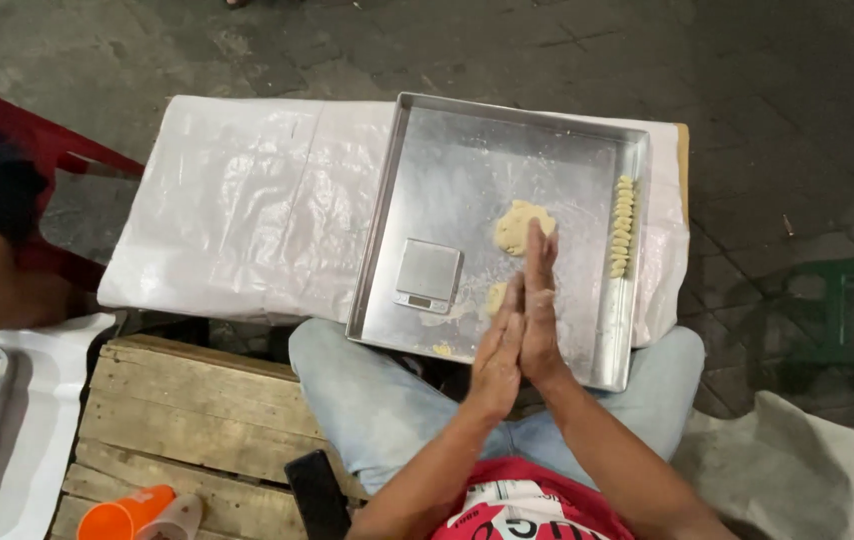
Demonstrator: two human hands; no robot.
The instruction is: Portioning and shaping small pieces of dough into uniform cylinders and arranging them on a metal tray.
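A square baking tray (397, 200) of dull, brushed metal, dusted with pale flour, sits on glossy, crinkled white plastic sheeting (247, 200); a small scale (428, 275) with a smooth steel top rests inside it. Soft, matt yellowish dough (517, 226) lies nearby. Below are a rough, unfinished wooden crate (187, 420), faded denim jeans (367, 400), and an uneven grey stone floor (787, 100).

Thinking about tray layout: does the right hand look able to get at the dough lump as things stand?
Probably yes. The right hand, pressed palm to palm with the left hand, is just short of the dough lump, with only bare tray between.
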